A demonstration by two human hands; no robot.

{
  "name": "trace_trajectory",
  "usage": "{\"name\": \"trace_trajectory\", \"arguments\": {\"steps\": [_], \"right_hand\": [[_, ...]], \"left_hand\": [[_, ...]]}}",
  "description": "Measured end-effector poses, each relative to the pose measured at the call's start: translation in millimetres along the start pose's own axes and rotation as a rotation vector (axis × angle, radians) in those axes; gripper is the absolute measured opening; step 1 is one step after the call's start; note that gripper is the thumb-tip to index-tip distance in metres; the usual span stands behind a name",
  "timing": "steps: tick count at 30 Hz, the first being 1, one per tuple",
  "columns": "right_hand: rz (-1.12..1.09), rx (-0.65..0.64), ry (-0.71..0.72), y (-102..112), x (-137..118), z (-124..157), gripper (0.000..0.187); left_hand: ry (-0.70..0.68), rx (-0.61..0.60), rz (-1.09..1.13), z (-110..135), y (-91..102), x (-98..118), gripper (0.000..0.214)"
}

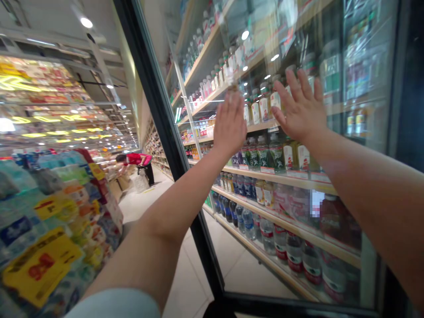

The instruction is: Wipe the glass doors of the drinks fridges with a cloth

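Observation:
A glass door (238,274) in a black frame stands tilted across my view. My left hand (231,121) is flat at the pane, fingers stretched upward and lying close together. To its right, my right hand (301,106) has its fingers spread over the same glass. Neither hand holds anything; whether the palms press on the pane is hard to tell. Bottled drinks in rows show in the glass, some partly covered by my hands: green-labelled bottles (263,154), bottles with white labels (264,106) and clear bottles with red labels (293,254).
Wooden-edged shelves (274,176) carry the bottles. Left of the door stands a large stack of wrapped packs (66,194) with a yellow price sign (43,265). Farther down the aisle, a person in a red top (134,160) bends over. Pale tiled floor (185,260) runs between.

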State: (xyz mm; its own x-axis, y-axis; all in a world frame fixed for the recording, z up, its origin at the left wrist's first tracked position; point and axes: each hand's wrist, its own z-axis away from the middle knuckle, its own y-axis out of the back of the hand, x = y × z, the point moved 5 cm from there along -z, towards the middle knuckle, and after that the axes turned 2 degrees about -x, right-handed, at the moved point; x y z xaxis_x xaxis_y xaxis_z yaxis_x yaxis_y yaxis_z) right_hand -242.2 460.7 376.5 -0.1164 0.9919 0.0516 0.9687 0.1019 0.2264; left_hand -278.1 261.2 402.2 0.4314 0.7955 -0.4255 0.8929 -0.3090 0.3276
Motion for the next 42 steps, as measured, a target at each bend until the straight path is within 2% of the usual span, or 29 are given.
{"name": "trace_trajectory", "arguments": {"steps": [2, 3, 4, 6, 8, 9, 11, 13, 14, 15, 16, 19, 20, 21, 22, 25, 26, 27, 30, 32, 34, 36, 37, 38, 39, 42], "right_hand": [[0.027, -0.004, -0.002, 1, 0, 0, 0.067], [0.042, -0.015, -0.01, 1, -1, 0, 0.068], [0.054, -0.031, -0.021, 2, -1, -1, 0.068], [0.072, -0.066, -0.046, 3, -1, -2, 0.067], [0.087, -0.089, -0.061, 5, -2, -3, 0.067], [0.095, -0.094, -0.061, 6, -3, -3, 0.067], [0.108, -0.096, -0.046, 8, -5, -4, 0.07], [0.111, -0.101, -0.035, 9, -7, -4, 0.071], [0.109, -0.107, -0.043, 8, -6, -4, 0.072], [0.105, -0.113, -0.048, 8, -6, -4, 0.072], [0.099, -0.111, -0.052, 8, -6, -4, 0.071], [0.08, -0.089, -0.042, 8, -5, -3, 0.07], [0.077, -0.081, -0.035, 8, -5, -2, 0.07], [0.078, -0.079, -0.032, 8, -5, -2, 0.07], [0.082, -0.076, -0.033, 8, -5, -2, 0.07], [0.096, -0.06, -0.031, 8, -5, -1, 0.07], [0.102, -0.054, -0.025, 9, -6, -1, 0.071], [0.108, -0.054, -0.011, 9, -7, -1, 0.071], [0.133, -0.071, 0.028, 8, -10, -1, 0.067], [0.138, -0.089, 0.052, 6, -10, -1, 0.063], [0.128, -0.086, 0.073, 6, -10, 0, 0.062], [0.109, -0.078, 0.089, 6, -9, 0, 0.063], [0.098, -0.073, 0.091, 6, -9, 0, 0.063], [0.087, -0.068, 0.089, 6, -8, 0, 0.064], [0.079, -0.069, 0.088, 6, -8, 0, 0.064], [0.06, -0.078, 0.07, 4, -7, -2, 0.064]], "left_hand": [[-0.236, -0.092, 0.015, -1, -4.3, 15, 0.065], [-0.259, -0.095, 0.023, -5, -2.4, 13, 0.066], [-0.217, -0.069, 0.033, -12, 1.6, 5, 0.067], [0.057, 0.051, 0.057, -23, 12.3, -22, 0.07], [0.223, 0.111, 0.076, -21, 16.3, -38, 0.07], [0.254, 0.114, 0.081, -15, 15.5, -38, 0.07], [0.152, 0.038, 0.1, -1, 8.9, -24, 0.069], [-0.089, -0.09, 0.139, 10, 1.7, -3, 0.068], [-0.18, -0.137, 0.154, 11, 0.4, 3, 0.067], [-0.206, -0.152, 0.155, 8, 1.4, 3, 0.067], [-0.157, -0.128, 0.142, 0, 4.4, -2, 0.067], [0.189, 0.036, 0.069, -23, 15.4, -25, 0.069], [0.245, 0.065, 0.057, -26, 15.7, -25, 0.07], [0.238, 0.065, 0.061, -26, 13.4, -19, 0.07], [0.165, 0.036, 0.078, -23, 9.0, -9, 0.07], [-0.19, -0.114, 0.154, -7, -5.2, 27, 0.067], [-0.235, -0.132, 0.169, -3, -6.5, 30, 0.067], [-0.213, -0.123, 0.172, -3, -5.7, 27, 0.067], [0.052, 0.008, 0.13, -6, 2.8, 1, 0.067], [0.139, 0.068, 0.091, 1, 4.3, -3, 0.067], [0.042, 0.037, 0.085, 14, -1.6, 10, 0.065], [-0.18, -0.073, 0.115, 30, -10.9, 29, 0.062], [-0.265, -0.12, 0.133, 35, -13.9, 33, 0.061], [-0.292, -0.142, 0.142, 37, -15.0, 33, 0.062], [-0.25, -0.131, 0.143, 35, -14.2, 26, 0.063], [0.085, 0.016, 0.111, 26, -6.7, -6, 0.068]]}}
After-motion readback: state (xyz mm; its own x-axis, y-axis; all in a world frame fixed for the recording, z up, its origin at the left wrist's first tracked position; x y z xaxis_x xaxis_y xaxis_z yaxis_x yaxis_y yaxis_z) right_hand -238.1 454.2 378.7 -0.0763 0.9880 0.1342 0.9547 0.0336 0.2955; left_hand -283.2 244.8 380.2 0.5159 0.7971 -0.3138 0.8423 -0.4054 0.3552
